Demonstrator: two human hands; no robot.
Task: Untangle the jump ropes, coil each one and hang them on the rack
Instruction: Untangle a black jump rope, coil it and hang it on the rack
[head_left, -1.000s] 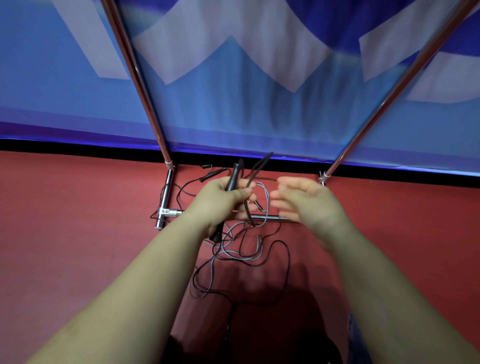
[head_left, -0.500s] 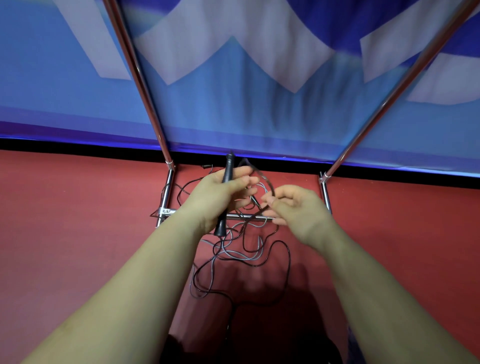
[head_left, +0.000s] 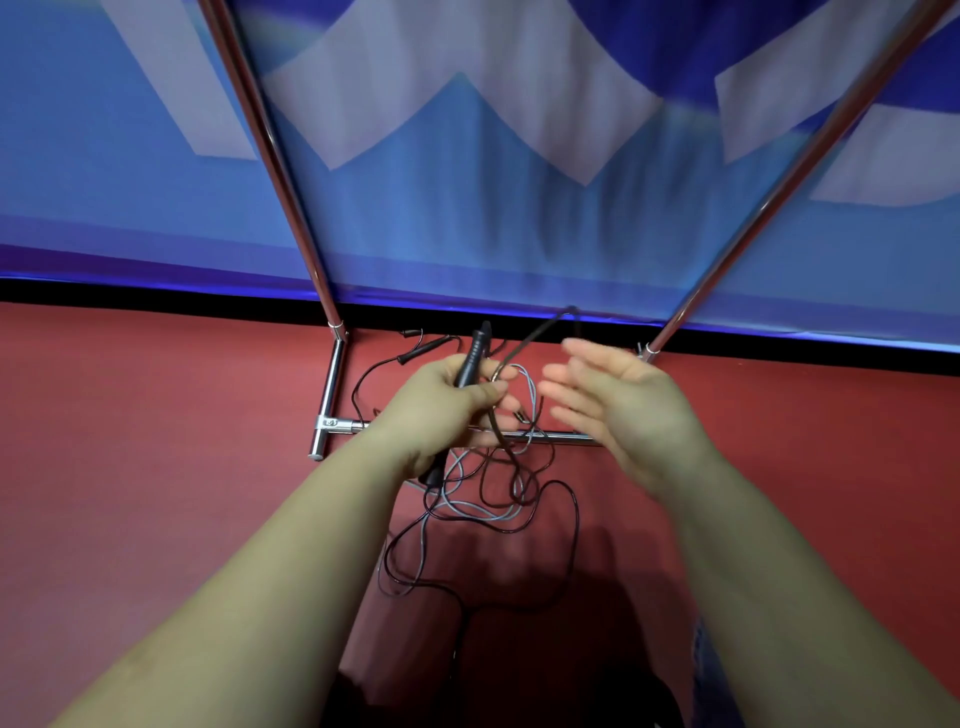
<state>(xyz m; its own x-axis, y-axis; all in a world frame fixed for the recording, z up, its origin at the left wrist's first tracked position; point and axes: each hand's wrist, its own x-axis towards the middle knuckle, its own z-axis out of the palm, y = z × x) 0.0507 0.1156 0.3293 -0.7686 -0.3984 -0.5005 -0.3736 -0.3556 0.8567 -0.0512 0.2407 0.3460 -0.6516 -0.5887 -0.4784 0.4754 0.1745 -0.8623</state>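
Two bare hands sit mid-frame over the red carpet floor (head_left: 156, 493), in front of the chrome tube rack (head_left: 326, 395). My left hand (head_left: 441, 410) has fingers + thumb curled round a slim black jump-rope handle (head_left: 474, 358), held nearly upright w/ its tip pointing to the far side; the handle's lower end pokes out under the palm. A thin black rope (head_left: 540, 330) arcs up and right from that grip, blurred, so I can't tell where it ends. My right hand (head_left: 618, 400) is just right of it, palm turned left, fingers straight and spread, holding nothing, not touching the rope as far as I can see.

Rest of the jump ropes lie tangled on the floor below the hands: black cord loops (head_left: 574, 525) mixed w/ a pale grey-blue cord (head_left: 467, 512), crossing the rack's low horizontal bar (head_left: 561, 439). A second black handle (head_left: 421, 349) lies on the floor on the far side, left of my left hand. Rack's 2 uprights rise left and right against a blue-and-white banner (head_left: 467, 208).
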